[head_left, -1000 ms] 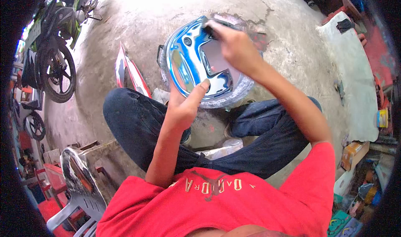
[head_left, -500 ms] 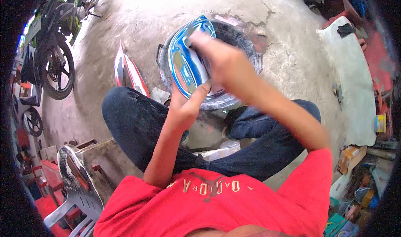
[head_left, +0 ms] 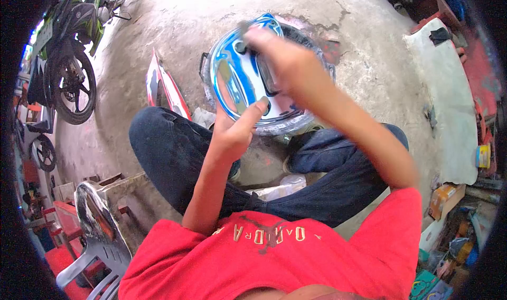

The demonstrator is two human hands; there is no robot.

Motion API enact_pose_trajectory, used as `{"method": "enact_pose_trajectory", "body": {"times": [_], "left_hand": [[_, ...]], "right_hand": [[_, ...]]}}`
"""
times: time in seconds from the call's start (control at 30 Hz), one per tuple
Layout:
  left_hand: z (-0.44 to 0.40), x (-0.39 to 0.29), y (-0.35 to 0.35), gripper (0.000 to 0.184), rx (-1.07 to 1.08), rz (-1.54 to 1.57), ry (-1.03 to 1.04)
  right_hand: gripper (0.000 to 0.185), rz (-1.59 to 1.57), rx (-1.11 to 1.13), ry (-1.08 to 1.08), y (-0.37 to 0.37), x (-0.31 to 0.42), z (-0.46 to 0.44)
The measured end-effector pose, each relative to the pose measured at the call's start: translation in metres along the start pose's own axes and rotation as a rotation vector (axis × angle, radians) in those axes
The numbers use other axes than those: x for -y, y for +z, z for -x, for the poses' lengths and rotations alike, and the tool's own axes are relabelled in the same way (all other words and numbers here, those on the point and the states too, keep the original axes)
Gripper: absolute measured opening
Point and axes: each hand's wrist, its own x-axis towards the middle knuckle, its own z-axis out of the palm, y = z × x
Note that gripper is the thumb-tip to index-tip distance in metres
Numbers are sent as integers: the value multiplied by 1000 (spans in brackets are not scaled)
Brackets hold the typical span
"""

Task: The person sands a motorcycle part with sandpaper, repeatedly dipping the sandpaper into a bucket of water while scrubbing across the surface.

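A glossy blue, white and silver motorcycle body panel (head_left: 232, 75) is tilted over a round dark basin (head_left: 328, 70). My left hand (head_left: 237, 131) grips its near end, thumb on top and fingers underneath. Over the panel's upper part is my right hand (head_left: 288, 62), closed and smeared by motion. A small dark grey piece (head_left: 244, 28) shows at its fingertips, too blurred to name. My right hand and forearm hide part of the panel's right side and the basin.
A red and white body panel (head_left: 168, 88) lies on the concrete floor to the left. Motorcycles (head_left: 74, 83) stand further left. A plastic chair (head_left: 100, 231) is at lower left. A long pale panel (head_left: 443, 99) and a cardboard box (head_left: 446, 199) lie at the right.
My right hand has moved slightly up and along the panel. The panel has turned a little, so more of its white face and dark openings show. My left hand keeps its grip.
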Motion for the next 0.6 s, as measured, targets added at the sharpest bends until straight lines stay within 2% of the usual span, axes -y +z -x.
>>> {"method": "enact_pose_trajectory", "body": {"times": [0.03, 0.1, 0.17, 0.2, 0.23, 0.27, 0.3, 0.37, 0.4, 0.5, 0.53, 0.57, 0.6], "left_hand": [[0, -4, 6, 87, 4, 21, 2], [2, -5, 9, 89, 21, 51, -26], [2, -3, 6, 89, 17, -24, -15], [2, 3, 2, 89, -43, 25, -93], [-1, 11, -10, 88, 81, -319, 105], [-3, 19, -22, 88, 136, -640, 340], [-2, 11, -12, 88, 86, -462, 251], [1, -1, 2, 88, 24, -128, 75], [3, -4, 6, 87, -3, 35, -5], [4, 4, 3, 87, 35, 35, -15], [0, 9, -6, 87, 74, -287, 201], [-3, 14, -19, 88, 115, -609, 406], [-4, 12, -18, 88, 111, -610, 397]], "right_hand": [[31, 7, 30, 142, -6, -20, -7], [27, 82, 50, 269, -2, -60, -5], [31, -17, 105, 242, -5, -12, -3], [33, -14, 80, 105, -2, 12, 3], [38, 4, -85, -122, 16, 24, 9], [46, -43, -31, -115, 9, 31, 10], [54, -92, 22, -109, 3, 36, 9], [52, -19, 129, 137, -5, 0, -2], [50, 1, 115, 237, -5, -30, -7], [50, 9, 197, 346, -12, -29, -10], [50, -31, 165, 251, -3, -4, -3], [54, -5, 88, 8, 3, 16, 5], [45, 4, 44, -67, 5, 32, 8]]}}
